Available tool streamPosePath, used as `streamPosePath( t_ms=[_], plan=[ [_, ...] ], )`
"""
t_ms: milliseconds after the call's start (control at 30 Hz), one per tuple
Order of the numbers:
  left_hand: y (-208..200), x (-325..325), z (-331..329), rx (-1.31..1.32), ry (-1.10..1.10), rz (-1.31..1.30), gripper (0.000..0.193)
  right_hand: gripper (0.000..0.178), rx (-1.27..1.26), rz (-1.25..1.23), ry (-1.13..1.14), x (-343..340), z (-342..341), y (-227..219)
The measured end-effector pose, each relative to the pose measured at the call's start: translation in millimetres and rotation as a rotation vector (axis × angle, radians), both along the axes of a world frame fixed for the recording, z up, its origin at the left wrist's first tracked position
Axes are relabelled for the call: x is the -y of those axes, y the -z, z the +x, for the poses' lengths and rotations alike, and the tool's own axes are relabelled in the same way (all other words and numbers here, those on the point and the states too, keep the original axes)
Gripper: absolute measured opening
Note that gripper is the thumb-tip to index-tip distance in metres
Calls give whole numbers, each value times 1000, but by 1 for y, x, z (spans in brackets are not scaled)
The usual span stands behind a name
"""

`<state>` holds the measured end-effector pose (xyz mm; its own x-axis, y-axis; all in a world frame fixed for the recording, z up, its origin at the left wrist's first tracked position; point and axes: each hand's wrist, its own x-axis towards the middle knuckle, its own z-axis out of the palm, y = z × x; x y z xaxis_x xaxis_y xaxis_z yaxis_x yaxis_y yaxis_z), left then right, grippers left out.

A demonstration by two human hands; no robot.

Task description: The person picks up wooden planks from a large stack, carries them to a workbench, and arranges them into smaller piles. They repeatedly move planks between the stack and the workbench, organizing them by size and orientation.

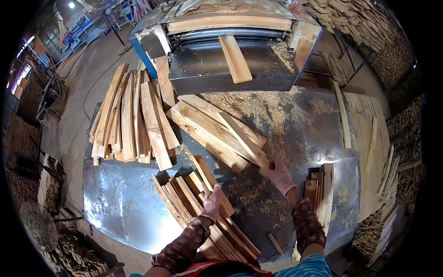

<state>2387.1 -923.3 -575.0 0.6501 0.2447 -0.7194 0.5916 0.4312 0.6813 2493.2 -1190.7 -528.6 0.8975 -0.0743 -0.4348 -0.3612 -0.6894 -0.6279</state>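
My right hand [279,177], in a pale knitted glove, grips the near end of a narrow wooden board [241,139]. That board slants across a few wider boards [203,127] lying on the metal table. My left hand [211,203], gloved the same way, is closed at the edge of a short wooden board [204,170]; its thumb side is partly hidden. Beneath this board and my left forearm lies a row of narrow boards [177,198], many standing on edge. A planing machine [230,24] faces me, with a single board [235,60] sticking out from under its roller.
A large heap of boards [131,115] lies at the table's left. Near my right forearm stands a small stack [325,194]. Sawdust covers much of the metal table [314,120]. A loose offcut [276,243] lies near the front edge. A fan [39,226] stands at far left.
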Motion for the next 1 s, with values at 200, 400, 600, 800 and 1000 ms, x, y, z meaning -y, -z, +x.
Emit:
streamPosePath(
  t_ms=[200, 400, 600, 800, 1000],
  plan=[
    [-8, -26, -49, 149, -25, 139, 93, 47, 92, 152, 9, -66, -123, 34],
    [-27, -73, -87, 125, -333, -158, 18, 58, 116, 77, -467, -128, -237, 51],
    [18, -162, -151, 301, -391, 296, 27, 60, 89, 43, -590, -116, -137, 39],
    [47, -180, -198, 153, -261, 623, 33, 93, 520, -732, -361, -86, 42, 60],
    [64, -146, -226, 36, 34, 600, 62, 72, -44, -103, -332, -75, 65, 20]
  ],
)
